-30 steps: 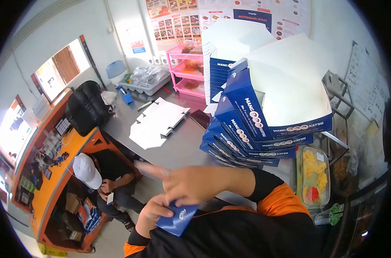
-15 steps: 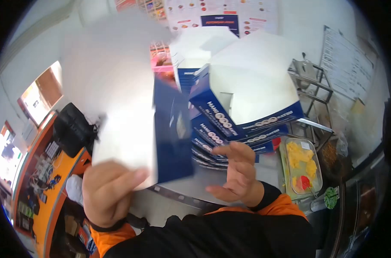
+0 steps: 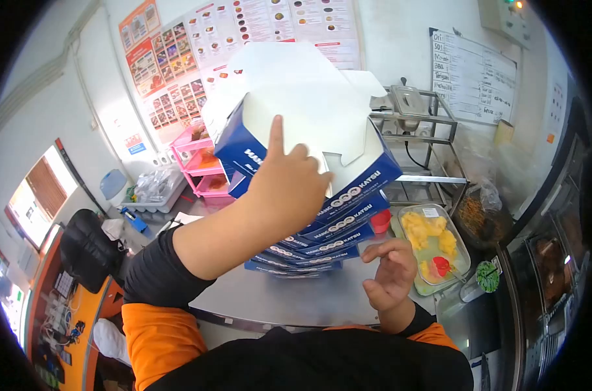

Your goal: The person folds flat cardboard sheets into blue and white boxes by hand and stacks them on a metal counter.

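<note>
My left hand [image 3: 286, 186] reaches across the near corner of an open takeaway box [image 3: 367, 182], white inside and navy outside with "KATSU" lettering. One finger stretches up against the white interior; the others are bent and apart, and the thumb is hard to make out. That box tops a leaning stack of similar navy boxes [image 3: 309, 253], its flaps standing up at the back. My right hand [image 3: 390, 274] is open beside the lower right of the stack, fingers loosely curled and apart, holding nothing.
The stack stands on a steel table [image 3: 263, 303]. To the right are a tray of yellow food [image 3: 433, 241] with a red scoop, a green-topped container [image 3: 487, 277] and a metal rack [image 3: 426, 114]. Pink shelves [image 3: 201, 163] and a grey bin of plastic bags [image 3: 156, 189] stand at the left.
The box panel my left hand held at the left has gone from there. That hand has swung right and up over the stack. My right hand has moved slightly right; the view has shifted.
</note>
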The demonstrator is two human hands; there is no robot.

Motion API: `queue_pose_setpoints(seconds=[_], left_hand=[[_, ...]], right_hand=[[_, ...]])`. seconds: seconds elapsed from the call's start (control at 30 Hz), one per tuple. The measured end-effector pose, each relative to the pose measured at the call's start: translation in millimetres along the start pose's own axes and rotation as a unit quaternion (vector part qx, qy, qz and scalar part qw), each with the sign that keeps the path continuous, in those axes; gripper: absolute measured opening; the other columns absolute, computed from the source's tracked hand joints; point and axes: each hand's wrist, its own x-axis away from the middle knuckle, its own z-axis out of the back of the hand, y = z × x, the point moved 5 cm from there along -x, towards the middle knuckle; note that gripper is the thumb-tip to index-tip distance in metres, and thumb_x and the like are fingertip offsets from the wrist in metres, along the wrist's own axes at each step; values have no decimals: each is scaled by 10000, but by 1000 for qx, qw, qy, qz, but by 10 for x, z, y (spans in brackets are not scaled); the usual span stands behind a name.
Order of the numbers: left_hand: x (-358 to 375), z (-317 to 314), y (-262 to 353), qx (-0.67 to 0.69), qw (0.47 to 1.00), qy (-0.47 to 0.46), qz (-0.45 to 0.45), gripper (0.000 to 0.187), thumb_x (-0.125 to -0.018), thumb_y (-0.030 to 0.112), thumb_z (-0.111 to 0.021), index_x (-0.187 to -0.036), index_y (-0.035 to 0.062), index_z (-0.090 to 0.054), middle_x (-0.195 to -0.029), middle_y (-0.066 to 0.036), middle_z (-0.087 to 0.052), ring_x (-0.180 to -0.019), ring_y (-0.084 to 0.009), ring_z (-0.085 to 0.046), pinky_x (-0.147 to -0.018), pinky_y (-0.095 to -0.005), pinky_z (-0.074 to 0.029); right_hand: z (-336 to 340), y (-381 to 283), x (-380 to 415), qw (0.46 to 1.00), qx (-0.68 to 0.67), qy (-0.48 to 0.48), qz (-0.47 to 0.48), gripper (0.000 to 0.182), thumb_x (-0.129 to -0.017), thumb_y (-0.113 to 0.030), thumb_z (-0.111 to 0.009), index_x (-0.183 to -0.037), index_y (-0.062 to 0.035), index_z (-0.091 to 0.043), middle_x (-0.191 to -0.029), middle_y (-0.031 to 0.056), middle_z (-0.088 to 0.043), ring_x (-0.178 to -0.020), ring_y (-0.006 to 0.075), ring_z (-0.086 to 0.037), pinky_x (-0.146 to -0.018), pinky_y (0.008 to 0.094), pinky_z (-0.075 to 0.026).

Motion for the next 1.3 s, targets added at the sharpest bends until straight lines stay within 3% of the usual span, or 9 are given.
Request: queue_pose_setpoints(seconds=[0.17,0.23,0.3,0.43,0.6,0.67,0.8,1.07,1.3], left_hand=[[463,545,-207,177,939,276,-104,337,-623,158,-679,-955,141,-622,-897,-52,-597,-929,-249,-553,-977,-542,-258],[949,416,-653,193,901,388,2,318,-634,151,-677,-935,65,-619,-836,-39,-597,-835,-242,-564,-928,-479,-347],[1634,-312,-1274,358,715,566,200,233,-718,135,-636,-901,-6,-611,-767,-90,-591,-777,-187,-561,-840,-386,-413],[2727,-2329,-1910,283,672,300,615,275,-762,241,-627,-955,46,-629,-773,-72,-623,-693,-155,-570,-656,-284,-447],[3396,-4301,-1587,267,741,-111,606,523,-666,413,-672,-1074,96,-588,-992,-130,-615,-940,-279,-575,-818,-352,-444],[3496,-4674,-1486,354,655,-242,622,612,-621,447,-698,-1116,109,-571,-1065,-112,-594,-1001,-272,-551,-857,-349,-425],[3446,-4710,-1591,303,697,-366,537,600,-623,462,-695,-1087,95,-594,-1070,-97,-596,-1036,-257,-530,-878,-342,-410],[3726,-5023,-1936,460,582,-288,606,287,-777,210,-591,-958,-13,-602,-841,-154,-604,-674,-275,-614,-539,-372,-530],[3787,-3478,-2020,415,571,156,691,150,-675,109,-596,-596,32,-494,-541,-48,-496,-501,-122,-469,-472,-268,-371]], right_hand=[[97,69,76,999,7,23,-38,485,-662,-31,-649,-1100,6,-443,-961,174,-472,-779,223,-510,-673,296,-436],[167,139,172,997,-8,11,-70,431,-670,-37,-640,-1061,21,-468,-911,167,-496,-770,225,-511,-671,294,-434],[232,219,310,989,38,24,-139,313,-756,-169,-610,-989,-6,-480,-835,128,-486,-696,195,-498,-629,315,-433],[382,408,637,965,60,58,-249,221,-743,-125,-599,-892,9,-507,-770,106,-502,-669,176,-497,-613,289,-429],[345,513,892,926,49,92,-363,270,-731,-208,-638,-852,4,-524,-715,86,-507,-632,167,-498,-596,290,-430],[209,524,903,932,45,12,-361,313,-717,-259,-655,-830,7,-537,-705,88,-519,-634,169,-505,-593,287,-428],[-56,558,885,911,54,-74,-401,412,-678,-347,-687,-828,22,-582,-693,98,-548,-632,178,-523,-589,279,-415],[-449,696,849,852,37,-222,-472,388,-679,-319,-690,-897,-12,-599,-757,104,-568,-676,192,-541,-623,296,-414],[-1301,1018,1193,667,-224,-439,-559,285,-811,-227,-583,-1023,-37,-562,-914,61,-566,-844,167,-534,-746,293,-415]])
